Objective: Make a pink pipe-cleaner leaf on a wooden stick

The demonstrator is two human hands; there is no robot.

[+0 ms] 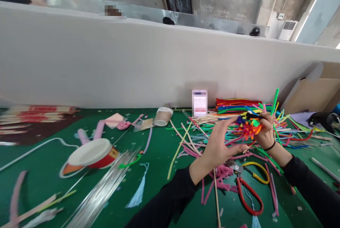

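Observation:
My right hand (266,132) is closed around a bundle of pipe cleaners (248,130) in red, orange, green, blue and purple. A green pipe cleaner sticks up above that hand. My left hand (219,141) curves at the bundle's left side, thumb and fingers spread apart. Its fingertips reach close to the bundle; whether they touch it I cannot tell. Below my hands lie cutters (239,185) with one red and one yellow handle. Beside them are short pink pipe cleaner pieces (223,175). Loose pipe cleaners (186,150) in many colours spread around and behind both hands.
A phone (199,104) leans on the white partition (148,61). Left on the green table (156,199) are a paper cup (163,116), a round white-topped container (90,153), metal wires (103,182) and a blue tassel (138,189). A cardboard box (308,93) stands back right.

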